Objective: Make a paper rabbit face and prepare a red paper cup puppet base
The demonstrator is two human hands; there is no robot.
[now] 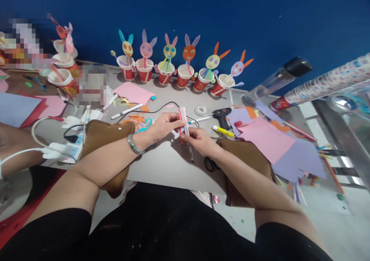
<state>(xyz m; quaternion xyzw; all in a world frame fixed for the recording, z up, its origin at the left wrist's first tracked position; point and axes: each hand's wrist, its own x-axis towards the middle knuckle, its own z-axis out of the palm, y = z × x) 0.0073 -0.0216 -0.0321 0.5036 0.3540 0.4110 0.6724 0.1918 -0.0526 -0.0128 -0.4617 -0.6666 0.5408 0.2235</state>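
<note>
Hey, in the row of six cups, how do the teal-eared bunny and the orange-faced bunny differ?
The teal-eared bunny has a yellow face, while the orange-faced bunny has lilac ears. The teal-eared bunny is in the leftmost cup; the orange-faced bunny is in the fourth cup. Both have two long ears and stand in red-and-white cups.

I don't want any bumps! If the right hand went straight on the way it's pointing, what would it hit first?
Past the red and white piece at its fingertips, the right hand would probably meet the left hand, though their heights are hard to compare here.
</note>
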